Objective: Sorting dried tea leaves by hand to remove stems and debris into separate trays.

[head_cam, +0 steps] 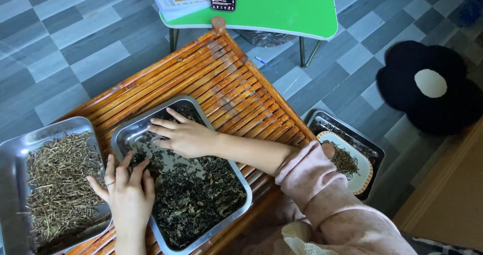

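under both hands, dark leaves fill the tray.

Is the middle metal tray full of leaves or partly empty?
Partly empty: dark dried leaves cover most of the middle tray, but bare metal shows near its far-left corner.

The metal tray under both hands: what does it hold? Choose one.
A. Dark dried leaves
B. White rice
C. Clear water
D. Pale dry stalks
A: the left hand and right hand rest in the middle metal tray, on a heap of dark dried leaves.
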